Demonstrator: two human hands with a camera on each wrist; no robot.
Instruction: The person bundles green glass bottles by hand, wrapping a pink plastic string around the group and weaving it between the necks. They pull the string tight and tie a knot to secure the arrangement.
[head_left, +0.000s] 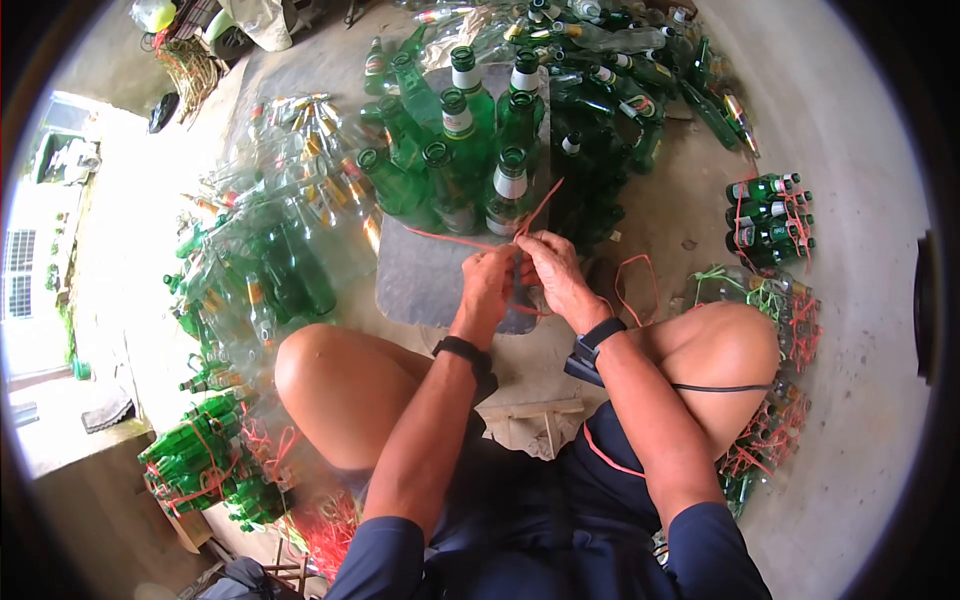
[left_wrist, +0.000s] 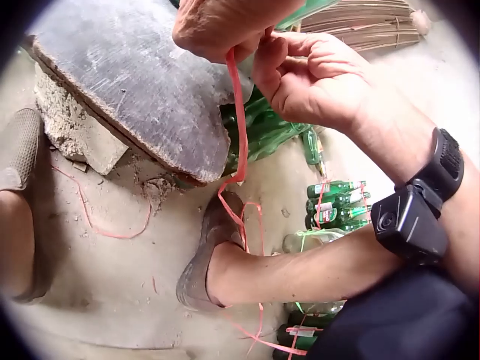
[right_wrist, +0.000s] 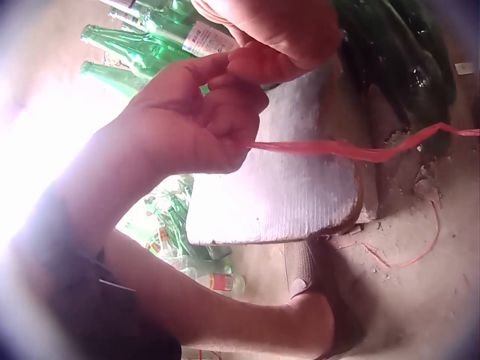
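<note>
A cluster of green glass bottles [head_left: 440, 140], several with white neck labels, stands upright on a dark board [head_left: 430, 285]. Red plastic twine [head_left: 455, 239] runs along the cluster's near side, and one end sticks up beside the closest bottle. At this front edge, my left hand [head_left: 488, 285] grips the twine, with a length [left_wrist: 238, 112] trailing from its curled fingers toward the floor. Close against it, my right hand [head_left: 556, 275] pinches the twine between thumb and fingers. The fingertips meet in both wrist views, and the crossing of the strands is mostly hidden behind them.
Loose green bottles [head_left: 640, 80] lie heaped at the back right, with clear and green ones [head_left: 290, 260] at left. Tied bundles [head_left: 770, 220] rest along the right wall. My knees [head_left: 325, 375] flank the board. Loose twine [left_wrist: 112, 232] lies on the floor near my shoes [left_wrist: 210, 255].
</note>
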